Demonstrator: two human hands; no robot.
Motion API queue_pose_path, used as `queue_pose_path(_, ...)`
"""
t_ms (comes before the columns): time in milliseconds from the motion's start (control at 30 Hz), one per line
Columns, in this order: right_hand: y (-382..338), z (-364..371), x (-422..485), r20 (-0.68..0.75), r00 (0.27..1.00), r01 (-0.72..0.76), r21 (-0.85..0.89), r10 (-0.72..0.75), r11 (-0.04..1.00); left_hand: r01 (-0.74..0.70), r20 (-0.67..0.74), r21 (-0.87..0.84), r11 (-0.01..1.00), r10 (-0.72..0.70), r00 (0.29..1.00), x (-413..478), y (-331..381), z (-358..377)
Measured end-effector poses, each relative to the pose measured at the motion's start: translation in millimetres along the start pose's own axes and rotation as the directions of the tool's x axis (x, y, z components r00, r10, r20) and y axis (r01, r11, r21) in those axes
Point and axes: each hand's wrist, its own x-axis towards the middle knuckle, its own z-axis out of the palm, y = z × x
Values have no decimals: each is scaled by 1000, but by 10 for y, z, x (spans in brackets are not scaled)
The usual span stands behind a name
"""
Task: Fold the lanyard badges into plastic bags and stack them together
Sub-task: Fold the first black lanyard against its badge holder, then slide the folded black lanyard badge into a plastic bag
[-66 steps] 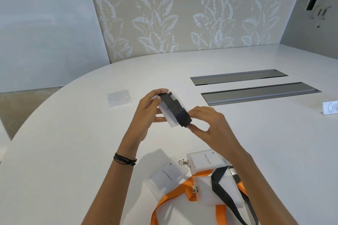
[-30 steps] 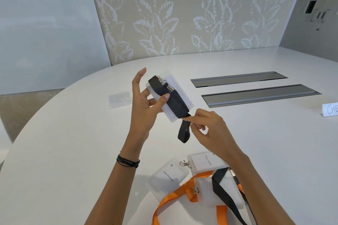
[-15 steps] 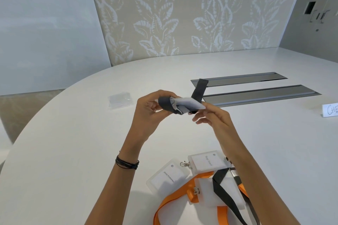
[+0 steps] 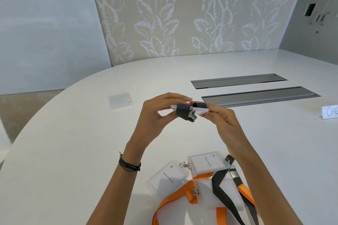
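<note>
Above the near half of the white table (image 4: 73, 151), a badge holder (image 4: 201, 110) is held almost flat and edge-on between two hands. Its left end is pinched between the thumb and curled fingers of the left hand (image 4: 155, 113), and its right end is pinched likewise by the right hand (image 4: 222, 120). A black strap (image 4: 182, 112) is seen wrapped round the holder in flat bands, with a small metal clip (image 4: 192, 115) hung below the wraps. The step in hand is judged to be the folding of this strap about its holder; whether the loose end is tucked cannot be told. No badge is seen bagged and no stack is seen. A small pile of plastic bags (image 4: 119, 99) is left untouched on the table, well apart to the left of the hands. Three more badges (image 4: 167, 179) are spread near the front edge, tangled with orange straps (image 4: 172, 200) and a second black strap (image 4: 225, 195), so most of the task is judged to be left.

The holders are shaped as rounded rectangles of frosted, semi-stiff plastic around white printed cards. The straps are made of flat, matt, limp ribbon. The bags are thin, clear and slightly crinkled. The smooth tabletop is broken by two long grey metal recesses (image 4: 256, 95).
</note>
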Motion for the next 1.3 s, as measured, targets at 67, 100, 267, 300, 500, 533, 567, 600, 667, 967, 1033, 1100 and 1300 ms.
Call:
queue_pose_path(67, -13, -15, -16, 20, 1000, 11, -79, -9, 997, -36, 4, 59, 998, 36, 999, 2, 11, -4)
queue_pose_path(100, -10, -25, -24, 34, 999, 15, -107, -11, 994, -43, 9, 85, 995, 42, 999, 1, 12, -4)
queue_pose_path(267, -48, -68, -35, 148, 988, 67, -204, -36, 977, -80, 40, 196, 977, 73, 997, -10, 14, 1)
queue_pose_path(300, -66, -75, -43, 185, 982, 77, -216, -37, 973, -86, 54, 221, 972, 75, 996, -14, 12, 1)
queue_pose_path(500, -27, -116, -91, 309, 951, 164, -440, -22, 883, -47, 145, 329, 943, -2, 989, -50, -69, 17)
queue_pose_path(533, -13, -104, -88, 313, 950, 168, -472, -14, 865, -41, 163, 355, 934, -18, 986, -61, -88, 26)
queue_pose_path(567, 2, -87, -87, 305, 952, 168, -500, -9, 850, -38, 179, 380, 924, -33, 983, -69, -107, 34)
queue_pose_path(600, 19, -70, -87, 284, 959, 162, -524, -8, 836, -38, 193, 401, 915, -44, 980, -79, -123, 44)
queue_pose_path(667, 61, -45, -80, 231, 973, 145, -558, -15, 817, -55, 222, 434, 899, -47, 974, -99, -138, 67)
queue_pose_path(967, 316, 36, -28, 84, 996, 56, -701, 3, 711, -10, 260, 591, 807, -178, 949, -134, -171, 234)
queue_pose_path(1033, 402, 35, -9, 88, 996, 67, -697, -8, 714, 41, 264, 546, 837, -218, 940, -141, -200, 232)
queue_pose_path(1100, 486, 17, 8, 105, 994, 85, -664, -20, 743, 127, 273, 486, 864, -289, 918, -146, -257, 212)
queue_pose_path(1300, 782, 25, 79, 123, 991, 0, -434, 60, 901, 361, 362, 445, 819, -534, 764, -236, -591, -3)
